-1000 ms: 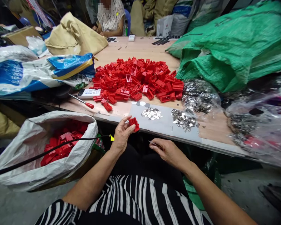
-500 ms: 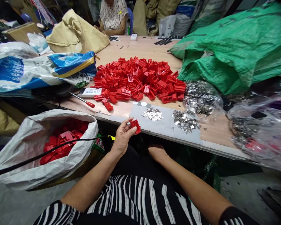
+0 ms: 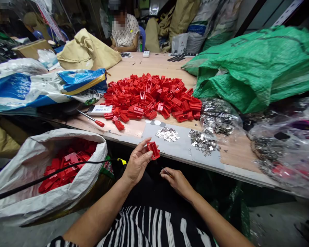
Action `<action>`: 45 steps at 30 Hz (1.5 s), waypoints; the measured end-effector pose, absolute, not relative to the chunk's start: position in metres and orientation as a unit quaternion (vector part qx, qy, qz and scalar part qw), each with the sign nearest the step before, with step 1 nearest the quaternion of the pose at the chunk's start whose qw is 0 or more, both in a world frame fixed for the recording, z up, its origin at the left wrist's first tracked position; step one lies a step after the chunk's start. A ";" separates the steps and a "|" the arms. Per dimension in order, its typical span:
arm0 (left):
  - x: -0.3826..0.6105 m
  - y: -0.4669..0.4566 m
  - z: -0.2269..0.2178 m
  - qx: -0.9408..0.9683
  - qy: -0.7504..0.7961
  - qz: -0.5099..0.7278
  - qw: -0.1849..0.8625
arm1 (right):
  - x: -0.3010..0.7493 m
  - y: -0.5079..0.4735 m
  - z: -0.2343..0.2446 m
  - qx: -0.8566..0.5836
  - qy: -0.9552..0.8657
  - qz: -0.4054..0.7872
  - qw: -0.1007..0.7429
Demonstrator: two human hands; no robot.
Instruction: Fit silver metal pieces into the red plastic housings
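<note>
Casing (image 3: 152,151) pinched by left hand (image 3: 137,165), right hand (image 3: 179,182) grasping thin tool (image 3: 166,171), now visible again

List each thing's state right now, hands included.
Left hand: closed on a red part
Red part: held, hollow side showing
Right hand: closed on a slim tool
Slim tool: held, tip exposed
White sack: open, red parts inside
Red pile: loose, heaped
Metal pieces: in two piles
Red-handled tool: lying down

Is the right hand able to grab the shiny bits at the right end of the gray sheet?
Probably yes: the right hand faces the table, with nothing visible blocking the shiny bits. But it holds a thin tool, which might make grabbing awkward.
</note>
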State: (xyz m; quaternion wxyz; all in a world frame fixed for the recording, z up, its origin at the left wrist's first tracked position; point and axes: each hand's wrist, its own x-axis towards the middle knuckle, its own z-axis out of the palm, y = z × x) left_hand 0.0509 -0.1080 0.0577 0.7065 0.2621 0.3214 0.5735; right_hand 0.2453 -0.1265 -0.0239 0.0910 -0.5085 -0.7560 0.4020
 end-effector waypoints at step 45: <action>0.086 -0.110 0.053 0.399 0.356 0.551 0.641 | 0.245 -0.103 0.065 -0.469 -0.505 0.619 0.376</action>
